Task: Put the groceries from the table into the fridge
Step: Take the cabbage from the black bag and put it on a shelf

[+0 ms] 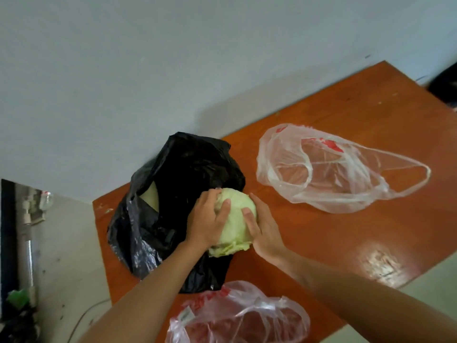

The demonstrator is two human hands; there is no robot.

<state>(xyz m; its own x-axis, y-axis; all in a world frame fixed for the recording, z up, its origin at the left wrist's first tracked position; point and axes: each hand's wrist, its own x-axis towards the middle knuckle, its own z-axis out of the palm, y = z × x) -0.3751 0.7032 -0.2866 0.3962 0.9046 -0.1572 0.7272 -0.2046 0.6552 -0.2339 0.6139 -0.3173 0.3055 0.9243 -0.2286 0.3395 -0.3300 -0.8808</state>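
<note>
Nearest, a clear bag (237, 315) is seen below the wrists. Between the fingers the cabbage (236, 226) is clasped: left hand (209, 225) curled over its left side, right hand (265, 230) cupped round its right, both equally near. It is held at the mouth of the black bag (178, 174), left of the fingers; lifted or resting cannot be told. A second clear bag (321, 169) lies beyond the right fingers.

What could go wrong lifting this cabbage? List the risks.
1. The cabbage lies partly on the black bag; lifting may drag that bag along the table.
2. Its loose lower leaves may tear off in the left hand or right hand.
3. A forearm may knock the near clear bag.
</note>
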